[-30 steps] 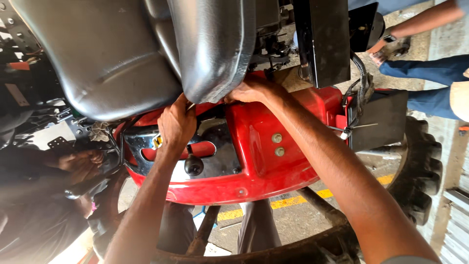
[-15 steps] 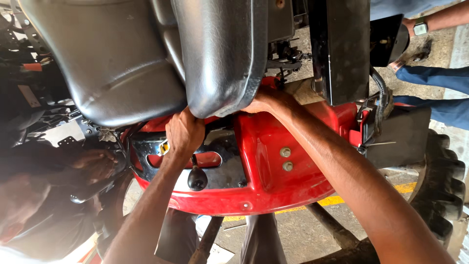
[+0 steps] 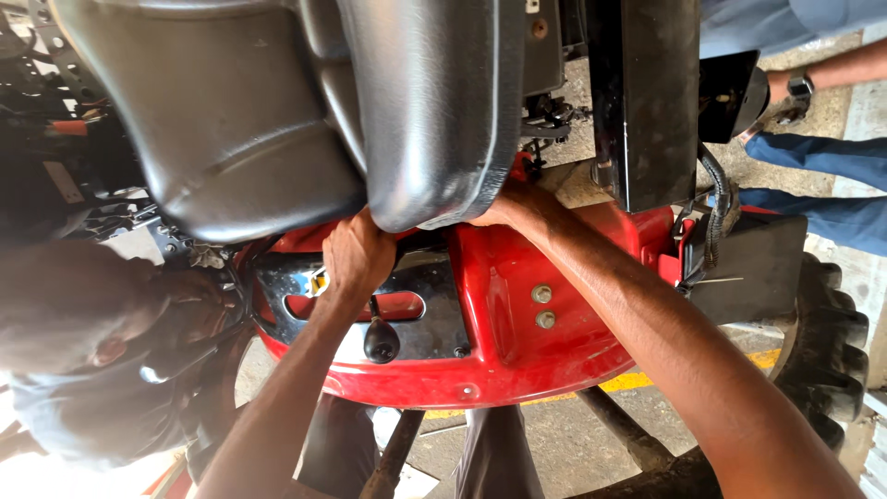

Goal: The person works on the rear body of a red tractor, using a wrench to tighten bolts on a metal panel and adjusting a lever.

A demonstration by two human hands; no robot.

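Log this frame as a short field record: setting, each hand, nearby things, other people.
setting: red tractor fender beneath a black seat
left hand: left hand pressed up under the seat's lower edge
right hand: right hand reaching behind the seat edge, fingers hidden
nearby: black lever knob, two bolts, rear tyre
others: a person's wrist with a watch, upper right

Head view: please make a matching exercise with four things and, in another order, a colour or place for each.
1. seat
2. fender
3. lever knob
4. tyre

a. red, with two bolts
b. far right, deep tread
c. black and round, below the left hand
d. black cushion, top of picture

Pairs: 1-d, 2-a, 3-c, 4-b
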